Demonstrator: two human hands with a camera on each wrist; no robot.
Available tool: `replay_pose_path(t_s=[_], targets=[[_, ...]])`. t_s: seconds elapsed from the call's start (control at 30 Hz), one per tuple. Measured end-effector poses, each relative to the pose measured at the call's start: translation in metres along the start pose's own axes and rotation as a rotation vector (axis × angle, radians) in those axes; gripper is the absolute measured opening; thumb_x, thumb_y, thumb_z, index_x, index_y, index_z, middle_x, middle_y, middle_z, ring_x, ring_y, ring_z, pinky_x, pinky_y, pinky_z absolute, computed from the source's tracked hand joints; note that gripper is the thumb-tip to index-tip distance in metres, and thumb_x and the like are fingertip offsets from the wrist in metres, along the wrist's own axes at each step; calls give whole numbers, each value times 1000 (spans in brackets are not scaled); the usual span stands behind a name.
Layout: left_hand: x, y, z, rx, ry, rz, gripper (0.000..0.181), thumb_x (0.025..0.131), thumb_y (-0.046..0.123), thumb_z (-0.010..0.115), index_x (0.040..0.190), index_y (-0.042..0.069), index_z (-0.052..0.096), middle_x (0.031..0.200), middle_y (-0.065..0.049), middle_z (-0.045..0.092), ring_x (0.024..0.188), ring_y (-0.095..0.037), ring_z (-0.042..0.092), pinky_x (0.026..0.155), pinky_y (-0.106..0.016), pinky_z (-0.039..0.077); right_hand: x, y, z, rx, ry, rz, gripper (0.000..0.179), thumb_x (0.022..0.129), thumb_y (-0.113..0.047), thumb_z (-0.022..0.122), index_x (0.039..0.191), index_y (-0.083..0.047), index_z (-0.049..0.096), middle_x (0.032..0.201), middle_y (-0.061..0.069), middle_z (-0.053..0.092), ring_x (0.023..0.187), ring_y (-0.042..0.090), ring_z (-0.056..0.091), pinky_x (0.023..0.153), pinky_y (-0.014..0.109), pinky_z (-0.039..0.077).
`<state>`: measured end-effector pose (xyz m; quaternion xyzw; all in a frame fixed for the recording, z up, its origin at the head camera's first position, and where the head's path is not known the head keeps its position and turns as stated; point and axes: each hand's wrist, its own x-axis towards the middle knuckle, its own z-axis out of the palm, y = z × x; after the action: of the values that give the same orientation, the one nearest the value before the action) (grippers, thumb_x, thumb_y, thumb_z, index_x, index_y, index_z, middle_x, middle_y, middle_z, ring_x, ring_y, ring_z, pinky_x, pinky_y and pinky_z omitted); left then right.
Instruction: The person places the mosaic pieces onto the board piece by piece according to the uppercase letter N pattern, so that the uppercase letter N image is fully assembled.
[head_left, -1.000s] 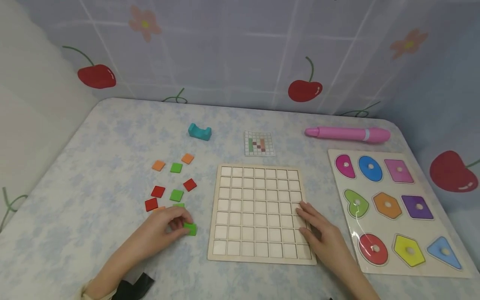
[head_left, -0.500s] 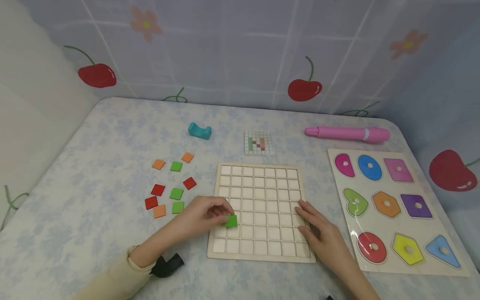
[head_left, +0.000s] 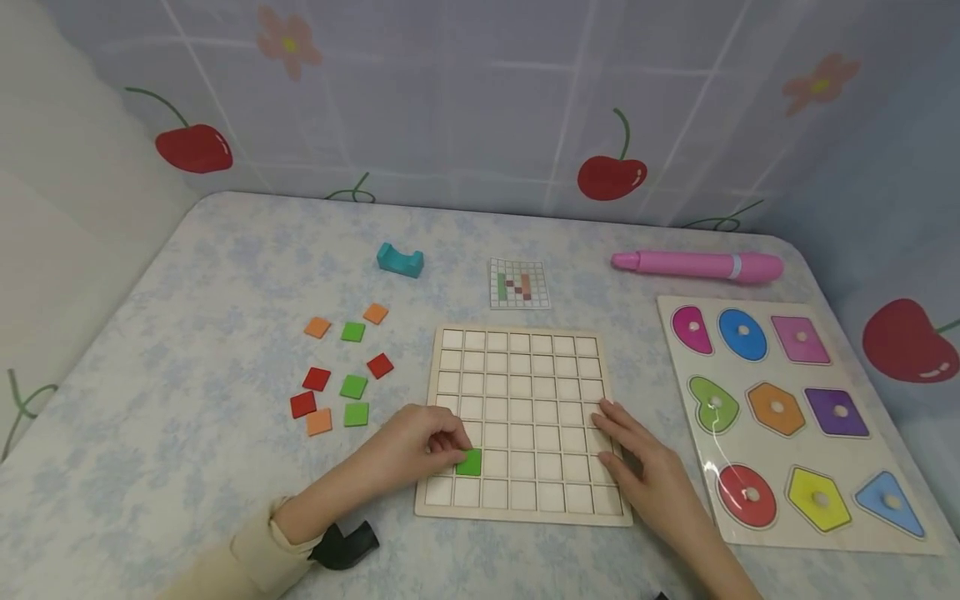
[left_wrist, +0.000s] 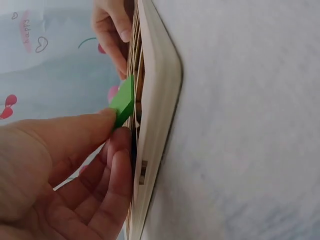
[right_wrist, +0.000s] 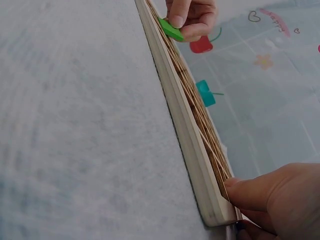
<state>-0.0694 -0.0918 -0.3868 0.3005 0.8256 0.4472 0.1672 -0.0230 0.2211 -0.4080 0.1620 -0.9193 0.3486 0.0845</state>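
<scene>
My left hand (head_left: 420,446) pinches a green square tile (head_left: 468,462) between thumb and fingers, over a cell near the lower left of the wooden grid board (head_left: 528,518). In the left wrist view the tile (left_wrist: 124,100) is tilted, with one edge at the board's grid. My right hand (head_left: 652,475) rests along the board's right edge, its fingers extended over the rim. From the right wrist view, the thumb (right_wrist: 250,192) touches the board near its corner. Loose tiles lie left of the board: green (head_left: 356,414), red (head_left: 303,405) and orange (head_left: 318,422).
A small card with a coloured grid pattern (head_left: 519,284) lies behind the board. Farther back are a turquoise curved block (head_left: 400,261) and a pink pen-shaped object (head_left: 697,266). A shape puzzle board (head_left: 795,533) with knobbed pieces lies at the right.
My left hand has carried the green tile rightward from the table onto the board, then slightly down toward the near side. The right hand stays at the board's edge.
</scene>
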Motion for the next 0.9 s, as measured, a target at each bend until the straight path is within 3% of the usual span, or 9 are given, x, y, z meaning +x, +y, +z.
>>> replay_pose_path(t_s=[0.2, 0.43, 0.57, 0.73, 0.9], targets=[[-2, 1, 1, 57, 60, 49, 9, 80, 2, 74, 78, 9, 69, 74, 10, 55, 64, -4, 52, 57, -20, 47, 1, -1, -1, 7, -3, 0, 51, 77, 7, 72, 124, -4, 60, 135, 11, 49, 122, 32, 45, 96, 7, 22], [-2, -3, -3, 33, 71, 39, 8, 79, 3, 74, 81, 11, 72, 76, 12, 57, 66, -3, 53, 59, -21, 48, 0, 0, 0, -1, -5, 5, 52, 75, 6, 74, 124, -6, 60, 135, 10, 49, 122, 31, 45, 95, 7, 22], [-12, -7, -25, -11, 113, 23, 9, 80, 5, 74, 87, 11, 74, 84, 11, 62, 76, -7, 57, 68, -24, 50, 0, 1, 1, -5, -4, 5, 53, 75, 6, 74, 124, -6, 60, 135, 10, 49, 122, 30, 45, 96, 7, 22], [-43, -22, -65, -66, 248, -59, 14, 80, 1, 72, 94, 5, 72, 93, 1, 63, 83, -13, 60, 72, -28, 52, 0, 0, 1, -6, 2, 8, 53, 75, 6, 74, 124, -6, 61, 135, 9, 49, 122, 30, 45, 96, 7, 21], [-66, -40, -88, -8, 313, -154, 14, 82, 2, 72, 95, 4, 71, 95, -3, 63, 80, -12, 63, 71, -27, 52, 0, -1, 0, 2, 2, 14, 51, 75, 6, 74, 124, -7, 61, 135, 9, 49, 122, 30, 45, 96, 7, 21]])
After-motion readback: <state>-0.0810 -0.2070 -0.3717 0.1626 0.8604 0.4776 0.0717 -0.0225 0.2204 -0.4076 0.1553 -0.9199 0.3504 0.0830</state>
